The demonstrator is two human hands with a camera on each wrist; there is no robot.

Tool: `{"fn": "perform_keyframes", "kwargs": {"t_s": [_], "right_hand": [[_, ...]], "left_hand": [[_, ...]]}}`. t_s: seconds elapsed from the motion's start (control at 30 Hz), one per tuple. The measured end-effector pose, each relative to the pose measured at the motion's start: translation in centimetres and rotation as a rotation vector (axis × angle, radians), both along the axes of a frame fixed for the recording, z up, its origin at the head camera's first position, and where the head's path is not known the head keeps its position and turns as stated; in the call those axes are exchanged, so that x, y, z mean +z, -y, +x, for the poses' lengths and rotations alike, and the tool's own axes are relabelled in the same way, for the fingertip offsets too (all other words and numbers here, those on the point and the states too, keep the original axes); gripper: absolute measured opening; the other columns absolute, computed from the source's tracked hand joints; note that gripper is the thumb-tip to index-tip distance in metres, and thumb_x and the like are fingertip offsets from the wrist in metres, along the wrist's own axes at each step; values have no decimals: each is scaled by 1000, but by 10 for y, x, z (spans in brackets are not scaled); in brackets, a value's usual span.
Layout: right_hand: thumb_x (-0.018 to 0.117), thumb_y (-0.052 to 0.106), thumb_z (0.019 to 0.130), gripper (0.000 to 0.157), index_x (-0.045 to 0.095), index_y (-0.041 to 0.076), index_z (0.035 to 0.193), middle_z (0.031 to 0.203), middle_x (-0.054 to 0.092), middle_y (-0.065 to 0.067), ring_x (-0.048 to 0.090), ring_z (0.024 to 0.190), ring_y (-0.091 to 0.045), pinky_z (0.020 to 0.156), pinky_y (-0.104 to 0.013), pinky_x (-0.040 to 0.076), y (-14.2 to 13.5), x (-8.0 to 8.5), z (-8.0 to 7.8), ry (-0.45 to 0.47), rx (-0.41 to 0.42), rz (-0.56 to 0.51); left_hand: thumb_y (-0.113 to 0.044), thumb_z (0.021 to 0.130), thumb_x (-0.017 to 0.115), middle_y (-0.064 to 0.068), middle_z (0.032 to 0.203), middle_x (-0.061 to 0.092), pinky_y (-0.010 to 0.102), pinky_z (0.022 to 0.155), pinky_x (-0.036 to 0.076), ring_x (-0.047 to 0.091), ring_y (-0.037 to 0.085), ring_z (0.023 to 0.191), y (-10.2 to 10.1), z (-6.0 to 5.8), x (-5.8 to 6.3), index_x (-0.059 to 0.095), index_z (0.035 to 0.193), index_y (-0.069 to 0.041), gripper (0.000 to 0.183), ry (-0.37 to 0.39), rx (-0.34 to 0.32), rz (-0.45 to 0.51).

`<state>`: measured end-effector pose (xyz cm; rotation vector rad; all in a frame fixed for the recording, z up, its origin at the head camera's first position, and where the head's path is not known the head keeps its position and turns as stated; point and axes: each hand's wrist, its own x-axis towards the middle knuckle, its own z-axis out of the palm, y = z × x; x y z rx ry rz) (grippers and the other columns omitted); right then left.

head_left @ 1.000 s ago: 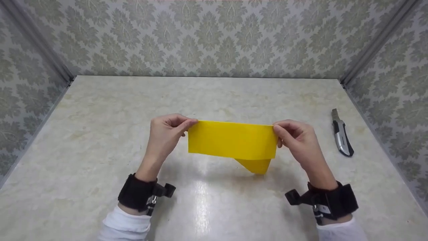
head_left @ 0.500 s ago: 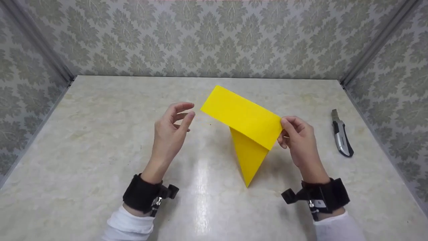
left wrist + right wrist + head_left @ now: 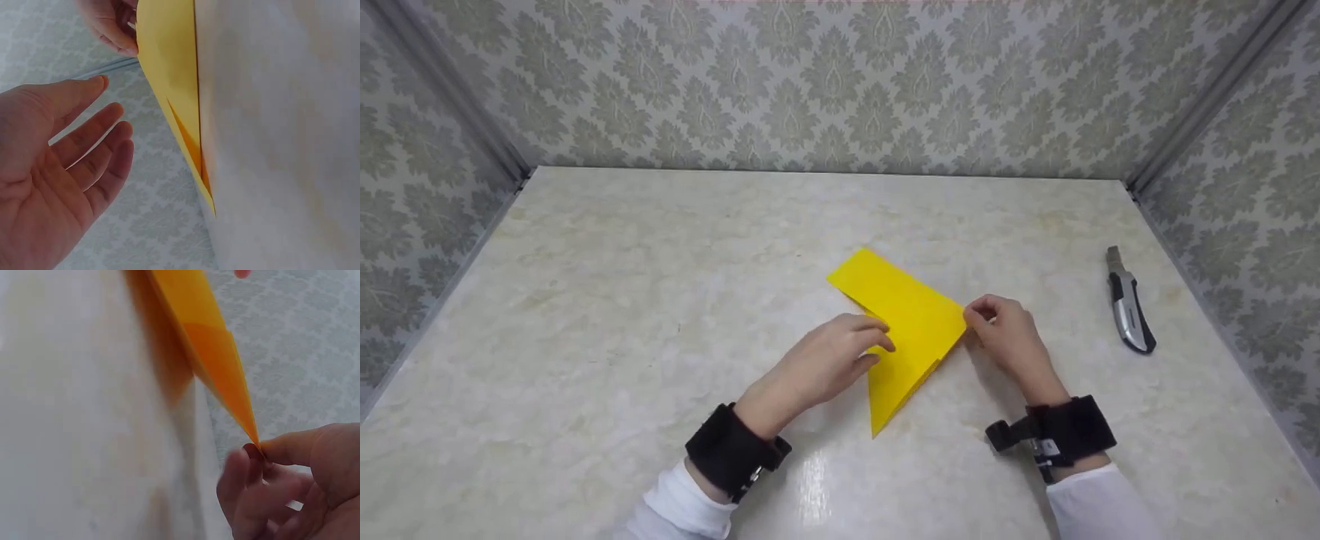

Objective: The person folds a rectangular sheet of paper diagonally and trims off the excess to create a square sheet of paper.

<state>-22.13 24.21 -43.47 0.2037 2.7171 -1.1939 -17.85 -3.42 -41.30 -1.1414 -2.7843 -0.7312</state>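
Observation:
A folded sheet of yellow paper [image 3: 911, 319] forms an L shape, one arm going up-left and a pointed end toward the front. My right hand [image 3: 1011, 341] pinches its right corner between thumb and finger; in the right wrist view the thumb of that hand [image 3: 315, 455] presses on the paper's tip [image 3: 216, 365]. My left hand [image 3: 825, 360] hovers over the inner side of the fold and overlaps it in the head view. The left wrist view has this hand [image 3: 67, 152] with relaxed, spread fingers, a gap between them and the paper [image 3: 169, 56].
A silver and black utility knife [image 3: 1130, 311] lies on the right of the pale marbled table [image 3: 585, 300], its metal tip pointing away. Patterned wall panels [image 3: 840, 82] enclose the table at the back and sides. Both wrists wear black straps [image 3: 731, 450].
My left hand let go of the paper's left end, then came down and right over it. The paper, held by my right hand, swung round and lowered toward the table.

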Motion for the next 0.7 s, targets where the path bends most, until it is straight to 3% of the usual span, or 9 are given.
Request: {"fn": "perform_keyframes", "kwargs": {"t_s": [0.07,0.13,0.4,0.5,0.7], "right_hand": [[53,25,100,27,68,7,113,100,65,-10,54,74,-18,64,-24,46,-1,-3,-1,-14,22,105],[53,24,99,27,70,7,112,97,66,-10,54,75,-19,65,-25,45,-1,-5,-1,-14,38,139],[54,24,101,26,71,8,112,99,70,-8,57,81,-19,70,-25,46,-3,-7,-5,75,54,115],[54,26,103,30,71,5,115,98,71,-8,58,84,-18,75,-25,47,-5,-7,-8,91,70,52],[58,35,101,39,66,7,126,79,62,2,44,60,-12,54,-21,37,-11,-5,-12,276,5,-217]], "left_hand": [[-8,95,68,9,131,66,35,106,50,61,24,124,-5,0,-4,74,114,-12,21,-7,-13,-44],[-7,95,67,9,132,66,35,106,50,61,25,124,-12,0,-8,75,113,-12,21,-34,-17,-88],[-14,100,59,6,136,63,36,104,51,58,23,127,-47,-13,-12,68,127,-18,29,-214,40,-340],[-16,100,59,7,138,61,37,102,53,57,24,129,-56,-18,-13,64,131,-17,31,-234,68,-389],[-18,101,58,9,150,50,41,109,49,48,28,139,-61,-27,-13,52,140,-16,39,-137,83,-433]]}}
